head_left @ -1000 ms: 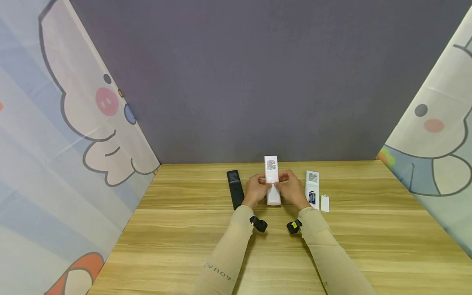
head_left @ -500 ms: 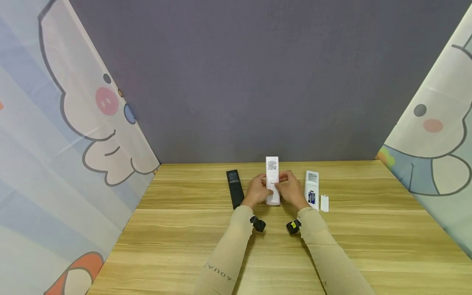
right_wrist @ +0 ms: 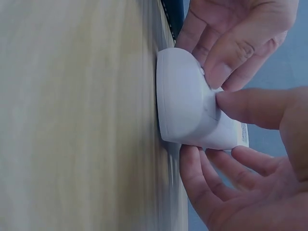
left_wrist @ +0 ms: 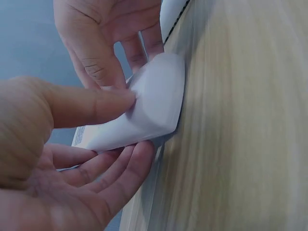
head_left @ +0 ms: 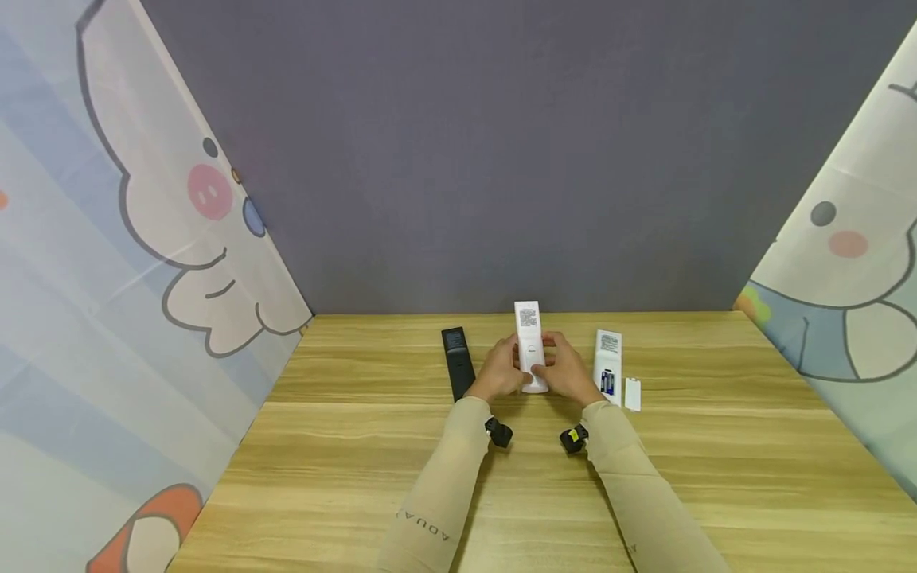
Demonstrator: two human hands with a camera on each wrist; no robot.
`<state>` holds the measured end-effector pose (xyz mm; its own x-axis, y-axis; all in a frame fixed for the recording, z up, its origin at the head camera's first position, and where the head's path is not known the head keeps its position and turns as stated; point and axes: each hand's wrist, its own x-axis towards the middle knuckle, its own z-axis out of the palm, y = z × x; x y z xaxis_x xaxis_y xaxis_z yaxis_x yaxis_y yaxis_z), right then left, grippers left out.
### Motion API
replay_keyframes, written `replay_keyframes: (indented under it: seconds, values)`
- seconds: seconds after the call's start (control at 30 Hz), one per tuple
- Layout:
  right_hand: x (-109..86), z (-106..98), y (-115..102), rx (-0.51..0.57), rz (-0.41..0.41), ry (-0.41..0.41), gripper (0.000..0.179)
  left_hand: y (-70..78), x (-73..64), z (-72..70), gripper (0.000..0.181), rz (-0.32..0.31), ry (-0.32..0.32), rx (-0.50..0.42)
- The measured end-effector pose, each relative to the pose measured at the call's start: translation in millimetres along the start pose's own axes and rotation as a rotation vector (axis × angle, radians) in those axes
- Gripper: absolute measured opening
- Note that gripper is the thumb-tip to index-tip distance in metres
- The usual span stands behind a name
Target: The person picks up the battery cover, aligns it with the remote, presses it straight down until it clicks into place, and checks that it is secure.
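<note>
A white remote control is between both hands near the table's back, its labelled back facing up. My left hand grips its left edge with curled fingers, the thumb pressing on the back near the lower end. From the other side my right hand holds the right edge, its thumb on the same face. Both thumb tips sit close together in the wrist views. The remote's rounded lower end is right at the tabletop, and its button side is hidden underneath.
A black remote control lies face down left of the hands. To the right lies another white remote control, its battery compartment uncovered with batteries inside. Beside it is a small white battery cover. A grey panel rises behind the table.
Both thumbs have slid down the remote's back toward its lower end, the left one first. The remote has shifted only slightly. The other remotes and the loose cover stay put.
</note>
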<state>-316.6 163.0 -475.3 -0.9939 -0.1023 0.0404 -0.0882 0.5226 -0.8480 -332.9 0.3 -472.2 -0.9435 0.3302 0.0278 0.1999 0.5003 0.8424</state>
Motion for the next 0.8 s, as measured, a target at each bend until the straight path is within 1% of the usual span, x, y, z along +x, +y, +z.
replay_keyframes:
  seconds: [0.13, 0.3, 0.4, 0.5, 0.63, 0.8]
  values:
    - [0.8, -0.2, 0.3, 0.007, -0.027, -0.021, 0.072, -1.0, 2.0, 1.4, 0.082, 0.001, 0.034, 0.001]
    - [2.0, 1.2, 0.8, -0.033, -0.024, -0.020, 0.075, -0.2, 1.3, 3.8, 0.081, -0.011, 0.059, 0.009]
    - [2.3, 2.3, 1.1, -0.055, 0.002, -0.015, 0.074, 0.8, 0.5, 5.8, 0.076, -0.021, 0.075, 0.025]
    - [2.1, 3.0, 1.5, -0.069, 0.013, -0.014, 0.070, 1.7, -0.5, 7.3, 0.069, -0.047, 0.087, 0.039]
    - [1.9, 3.8, 2.1, -0.081, 0.030, -0.004, 0.066, 2.2, -1.0, 8.2, 0.068, -0.072, 0.092, 0.050]
    - [1.5, 3.8, 2.1, -0.114, 0.050, 0.005, 0.063, 1.8, -0.9, 9.5, 0.067, -0.076, 0.090, 0.054]
